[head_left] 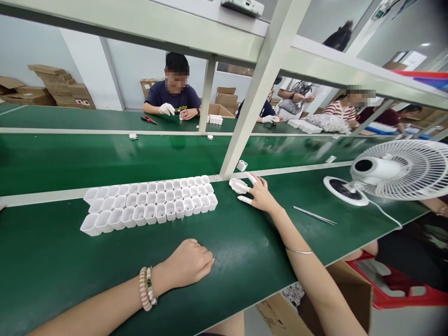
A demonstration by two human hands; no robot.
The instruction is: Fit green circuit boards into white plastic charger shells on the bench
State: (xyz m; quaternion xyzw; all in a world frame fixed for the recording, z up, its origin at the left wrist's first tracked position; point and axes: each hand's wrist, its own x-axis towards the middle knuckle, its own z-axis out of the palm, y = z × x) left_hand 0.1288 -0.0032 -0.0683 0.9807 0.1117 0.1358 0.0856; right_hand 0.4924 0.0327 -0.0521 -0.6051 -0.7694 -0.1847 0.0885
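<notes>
My left hand (189,262) rests on the green tabletop as a loose fist, knuckles up, with a beaded bracelet (147,289) at the wrist. Nothing sticks out of it. Farther forward, my right hand (262,193) has its fingers spread, with white covers on several fingertips. Those fingers reach over a small crumpled white item (239,185), perhaps thin plastic or finger covers, and at least one seems to touch it. To the left stand rows of small white open cups (150,212), packed side by side; some in the front row show a dark spot inside.
Tweezers (315,215) lie right of my right forearm, before a white fan (364,170). A slanted post (252,93) rises behind my right hand, near a small white part (241,165). Across the green belt (70,158), co-workers sit handling white parts. An open carton (336,298) stands below.
</notes>
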